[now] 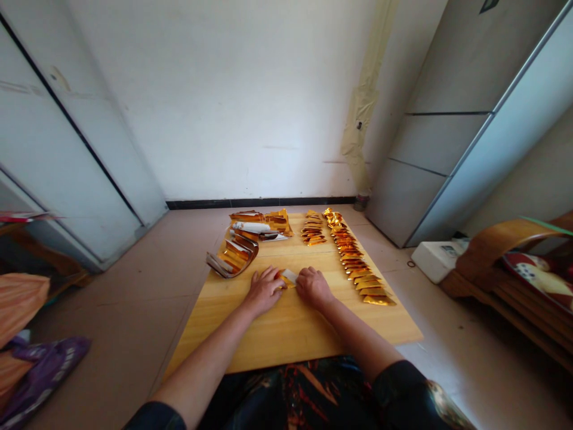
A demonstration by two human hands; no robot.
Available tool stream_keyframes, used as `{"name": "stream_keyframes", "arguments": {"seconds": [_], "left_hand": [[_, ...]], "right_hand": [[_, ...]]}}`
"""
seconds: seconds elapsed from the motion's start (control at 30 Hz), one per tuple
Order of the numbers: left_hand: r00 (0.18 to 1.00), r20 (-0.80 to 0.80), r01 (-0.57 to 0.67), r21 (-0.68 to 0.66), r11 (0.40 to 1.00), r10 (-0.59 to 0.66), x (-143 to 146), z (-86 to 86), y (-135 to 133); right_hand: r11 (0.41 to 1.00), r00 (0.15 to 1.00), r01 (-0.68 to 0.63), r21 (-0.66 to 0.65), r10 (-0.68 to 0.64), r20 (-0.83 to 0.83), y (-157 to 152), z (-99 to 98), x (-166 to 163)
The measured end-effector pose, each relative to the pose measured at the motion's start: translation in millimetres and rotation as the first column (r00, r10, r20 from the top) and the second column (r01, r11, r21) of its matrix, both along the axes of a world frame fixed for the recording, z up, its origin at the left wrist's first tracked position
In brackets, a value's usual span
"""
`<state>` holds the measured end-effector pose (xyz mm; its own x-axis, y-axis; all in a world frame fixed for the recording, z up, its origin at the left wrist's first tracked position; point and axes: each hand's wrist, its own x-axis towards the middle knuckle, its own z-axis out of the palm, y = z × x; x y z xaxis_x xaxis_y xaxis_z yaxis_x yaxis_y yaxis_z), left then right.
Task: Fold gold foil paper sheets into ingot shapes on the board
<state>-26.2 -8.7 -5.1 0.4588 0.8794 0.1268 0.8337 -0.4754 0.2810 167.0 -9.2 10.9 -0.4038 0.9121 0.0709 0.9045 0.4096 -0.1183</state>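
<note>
A small piece of gold foil paper [287,278] with a whitish face lies on the wooden board, between my two hands. My left hand [264,292] presses its bent fingers on the paper's left end. At the other end, my right hand [314,288] has its fingers curled down over the paper's edge. The fingertips hide parts of the paper. To the right runs a long row of folded gold foil pieces [358,263], overlapping one another. A shorter row of similar folded pieces [313,229] stands at the far middle.
Loose gold and white paper stacks [262,227] lie at the board's far left, with a curved bundle of sheets [235,257] nearer. The wooden board [286,334] reaches my lap. A refrigerator [439,119], white box [439,260] and wooden seat [483,263] are right; bags [49,364] left.
</note>
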Motion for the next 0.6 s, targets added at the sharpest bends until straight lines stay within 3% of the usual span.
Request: {"name": "stream_keyframes", "arguments": {"seconds": [0.33, 0.6], "left_hand": [[0.998, -0.011, 0.068, -0.040, 0.997, -0.069, -7.3, 0.1, 5.1], [0.993, -0.040, 0.118, 0.091, 0.989, -0.115, -1.5, 1.1, -2.5]], "right_hand": [[1.000, 1.000, 0.006, 0.028, -0.006, 0.000, -1.0, -4.2, 3.0], [0.999, 1.000, 0.001, 0.038, -0.001, 0.001, -1.9, -6.2, 2.4]]}}
